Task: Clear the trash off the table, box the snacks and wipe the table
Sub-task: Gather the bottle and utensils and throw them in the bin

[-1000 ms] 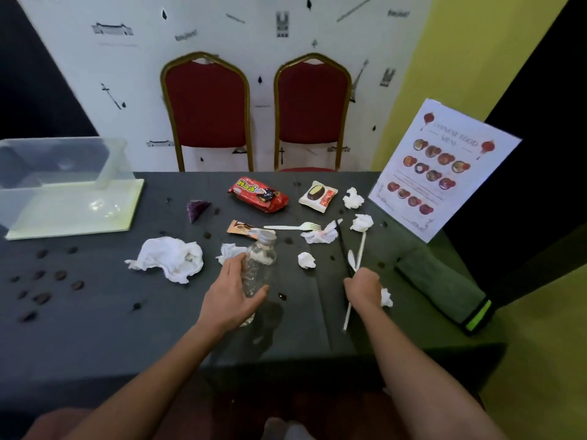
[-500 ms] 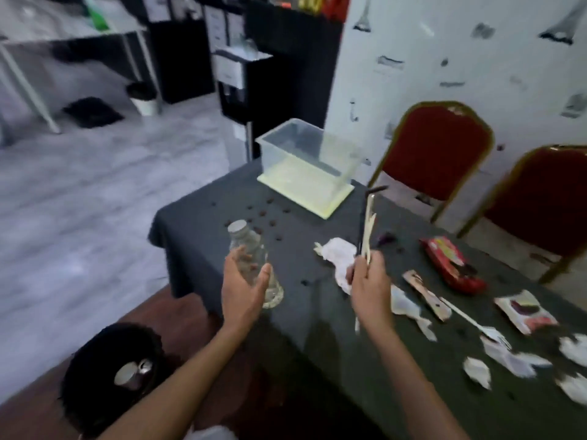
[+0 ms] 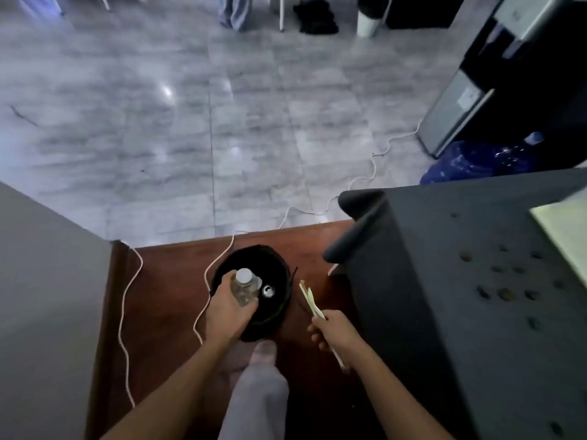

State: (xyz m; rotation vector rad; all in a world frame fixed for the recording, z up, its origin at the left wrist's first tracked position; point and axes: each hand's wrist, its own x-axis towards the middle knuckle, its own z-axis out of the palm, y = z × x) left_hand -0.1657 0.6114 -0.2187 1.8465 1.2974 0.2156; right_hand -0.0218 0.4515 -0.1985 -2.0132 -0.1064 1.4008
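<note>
Since a moment ago my view has swung away from the counter top down to the floor, and my left hand (image 3: 227,315) has carried the bottle (image 3: 245,286) from above the counter edge to over the bin.

The grey tiled floor (image 3: 222,122) fills the upper half of what I see, and a reddish wooden platform (image 3: 165,312) lies under me. The counter (image 3: 444,281), draped in dark cloth with small dark spots on it, stands at my right, and a corner of the pale box lid (image 3: 568,230) shows at its far right edge. A white cable (image 3: 127,306) snakes across the platform and out over the tiles.

The round black bin (image 3: 279,274) sits on the platform just ahead of my foot (image 3: 263,350). A small metal can (image 3: 268,291) lies inside it.

My left-hand fingers curl around the clear plastic bottle with its white cap, holding it tilted directly above the bin opening. My right hand (image 3: 333,331) is beside the bin, between it and the counter, fingers closed around a bundle of thin utensils (image 3: 309,300): pale flat sticks and a black one, pointing up and away from me.
</note>
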